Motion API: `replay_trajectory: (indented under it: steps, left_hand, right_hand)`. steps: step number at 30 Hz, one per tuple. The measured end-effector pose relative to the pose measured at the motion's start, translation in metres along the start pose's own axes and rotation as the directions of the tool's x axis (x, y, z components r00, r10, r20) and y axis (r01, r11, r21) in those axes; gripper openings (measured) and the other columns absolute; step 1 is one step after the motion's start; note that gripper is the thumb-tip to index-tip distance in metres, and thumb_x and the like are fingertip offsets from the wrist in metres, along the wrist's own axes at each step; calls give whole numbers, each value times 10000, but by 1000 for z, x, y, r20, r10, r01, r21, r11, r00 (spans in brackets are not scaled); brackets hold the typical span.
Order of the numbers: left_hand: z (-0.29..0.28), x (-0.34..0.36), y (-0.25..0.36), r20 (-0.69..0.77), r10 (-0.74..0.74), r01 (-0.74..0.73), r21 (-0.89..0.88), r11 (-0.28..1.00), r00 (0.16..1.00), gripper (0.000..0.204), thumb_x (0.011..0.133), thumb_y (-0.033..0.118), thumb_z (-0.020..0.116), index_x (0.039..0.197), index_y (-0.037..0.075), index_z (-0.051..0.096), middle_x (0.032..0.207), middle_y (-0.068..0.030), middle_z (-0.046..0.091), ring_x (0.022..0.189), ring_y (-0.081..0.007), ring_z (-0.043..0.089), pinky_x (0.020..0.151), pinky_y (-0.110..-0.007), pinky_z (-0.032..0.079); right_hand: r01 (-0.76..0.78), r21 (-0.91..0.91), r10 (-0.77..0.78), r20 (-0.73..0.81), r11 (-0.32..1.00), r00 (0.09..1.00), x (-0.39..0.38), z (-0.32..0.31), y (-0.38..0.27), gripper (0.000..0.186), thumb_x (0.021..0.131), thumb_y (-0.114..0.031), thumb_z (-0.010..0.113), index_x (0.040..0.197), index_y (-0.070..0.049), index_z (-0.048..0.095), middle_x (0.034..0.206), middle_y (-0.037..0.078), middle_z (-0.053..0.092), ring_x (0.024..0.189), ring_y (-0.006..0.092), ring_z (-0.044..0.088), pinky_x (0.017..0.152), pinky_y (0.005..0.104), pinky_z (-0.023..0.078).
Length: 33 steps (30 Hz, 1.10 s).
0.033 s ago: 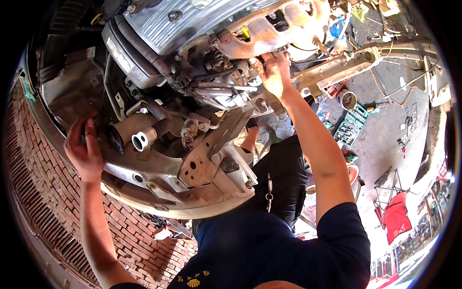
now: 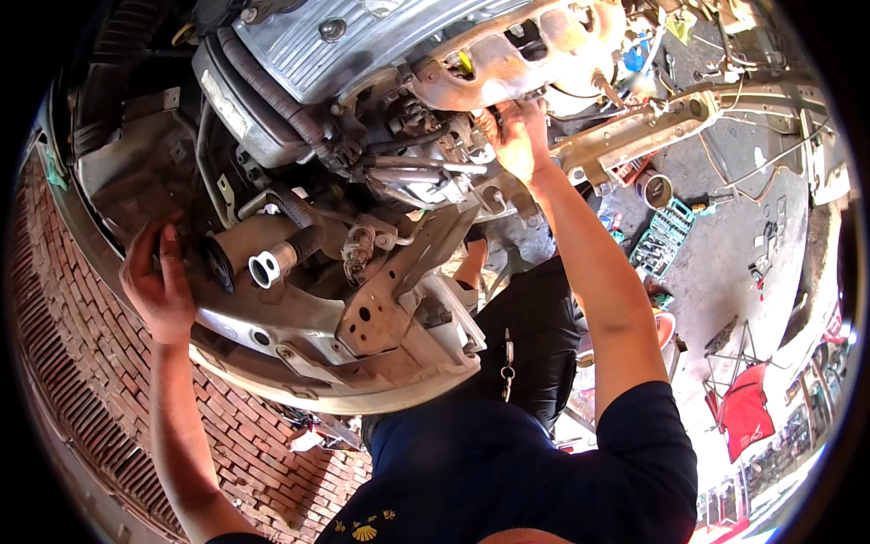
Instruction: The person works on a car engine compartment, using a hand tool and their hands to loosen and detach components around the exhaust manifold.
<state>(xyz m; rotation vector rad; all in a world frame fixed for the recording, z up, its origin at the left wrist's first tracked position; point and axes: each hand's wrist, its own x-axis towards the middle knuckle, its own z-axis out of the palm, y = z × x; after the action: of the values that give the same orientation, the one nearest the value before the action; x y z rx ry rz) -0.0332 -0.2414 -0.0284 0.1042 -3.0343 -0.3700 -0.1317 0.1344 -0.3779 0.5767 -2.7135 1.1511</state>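
At the left, my left hand (image 2: 163, 281) lies on the inner edge of the car's front body panel (image 2: 227, 308), fingers apart and slightly bent, holding nothing. My right hand (image 2: 520, 140) reaches into the engine bay, just under the rusty exhaust manifold (image 2: 480, 82). Its thumb and fingers are curled round something small there, and the fingertips are hidden among the parts. The silver ribbed engine cover (image 2: 317, 45) is above and to the left. Between my hands are metal pipes (image 2: 417, 168) and a black hose with a shiny metal end flange (image 2: 265, 269).
A metal body rail (image 2: 634, 136) runs to the right of my right hand. On the floor beyond are a teal socket set case (image 2: 664, 238), a round can (image 2: 654, 189) and loose parts. A red folding chair (image 2: 748, 408) stands lower right. Brick paving (image 2: 245, 435) lies at lower left.
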Motion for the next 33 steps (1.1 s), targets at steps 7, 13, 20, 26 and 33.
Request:
replay_trajectory:
  steps: [7, 13, 20, 26, 33]
  left_hand:
    - [3, -2, 4, -35, -27, 26, -48, 999, 999, 233, 1027, 108, 554, 1084, -53, 712, 956, -112, 733, 836, -168, 647, 780, -290, 500]
    - [-3, 0, 0, 14, -17, 18, -11, 1000, 1000, 237, 1016, 93, 535, 1078, -56, 709, 925, -124, 722, 787, -175, 631, 730, -301, 489]
    - [1, 0, 1, -14, 25, -25, -1, 1000, 1000, 246, 1010, 79, 518, 1088, -40, 719, 892, -103, 712, 750, -168, 616, 695, -296, 478]
    - [-4, 1, 4, 61, -15, 16, -8, 1000, 998, 274, 1027, 105, 502, 1126, -34, 716, 876, -85, 695, 720, -157, 604, 674, -291, 477]
    - [1, 1, 3, 67, -15, 18, -40, 999, 998, 293, 1025, 135, 497, 1116, -44, 710, 933, -114, 710, 765, -190, 637, 691, -307, 489]
  right_hand:
    - [10, -18, -12, -130, 1000, 991, 5, 14, 0, 399, 939, -336, 699, 1191, -28, 663, 1100, 219, 717, 1039, 438, 647, 965, 553, 406]
    - [-113, -62, 100, -183, 992, 978, 3, 23, 17, 509, 832, -459, 818, 847, 40, 715, 815, 217, 721, 796, 378, 675, 762, 466, 514]
    - [-391, 135, 387, 59, 910, 920, -2, 22, 34, 703, 700, -429, 923, 982, 154, 648, 783, 200, 696, 717, 347, 658, 770, 421, 524]
    - [-472, 303, 515, -80, 828, 853, 4, 26, 27, 896, 603, -319, 972, 1164, 228, 538, 1010, 283, 700, 983, 415, 682, 945, 446, 521]
    - [-282, 285, 347, -211, 916, 914, -19, 63, 73, 747, 611, -266, 942, 1130, 143, 595, 1016, 251, 714, 980, 400, 690, 936, 447, 524]
